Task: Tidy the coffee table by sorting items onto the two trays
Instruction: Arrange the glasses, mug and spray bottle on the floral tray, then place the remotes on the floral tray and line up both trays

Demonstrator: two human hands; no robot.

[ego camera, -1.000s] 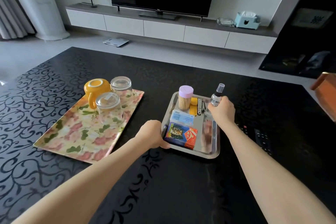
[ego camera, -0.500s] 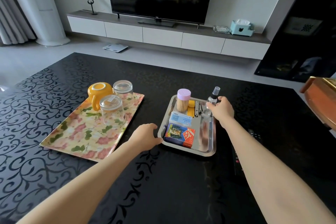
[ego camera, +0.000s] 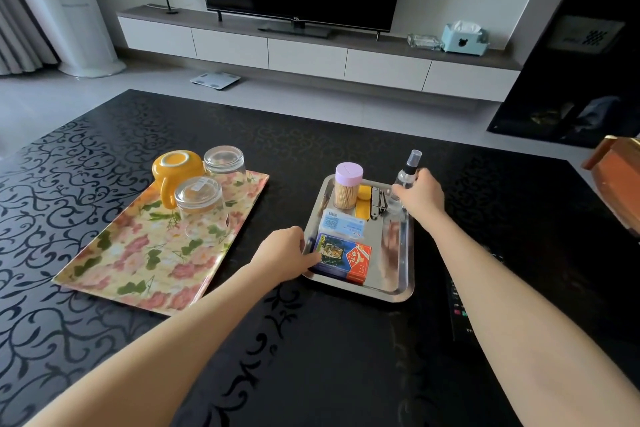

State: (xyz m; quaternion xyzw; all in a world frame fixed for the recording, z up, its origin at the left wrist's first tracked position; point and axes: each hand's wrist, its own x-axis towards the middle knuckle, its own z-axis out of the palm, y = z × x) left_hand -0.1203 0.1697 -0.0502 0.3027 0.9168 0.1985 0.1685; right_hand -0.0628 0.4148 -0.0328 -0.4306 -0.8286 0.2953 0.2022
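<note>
A steel tray (ego camera: 398,291) sits on the black table, holding a purple-lidded toothpick jar (ego camera: 347,186), a yellow item (ego camera: 362,204), nail clippers (ego camera: 377,202), a blue packet (ego camera: 343,224) and a card box (ego camera: 345,257). My right hand (ego camera: 421,198) grips a clear spray bottle (ego camera: 408,173) standing upright at the tray's far right corner. My left hand (ego camera: 286,253) holds the tray's near left rim, thumb curled over the edge. To the left, a floral tray (ego camera: 138,260) carries an upturned yellow mug (ego camera: 175,174) and two upturned glasses (ego camera: 201,206).
A dark remote control (ego camera: 462,308) lies on the table to the right of the steel tray, partly under my right forearm. A wooden object (ego camera: 620,177) juts in at the right edge. A TV stand runs along the far wall.
My left hand came off the steel tray's rim for a moment and now holds it again. My right hand keeps hold of the spray bottle at the tray's far corner.
</note>
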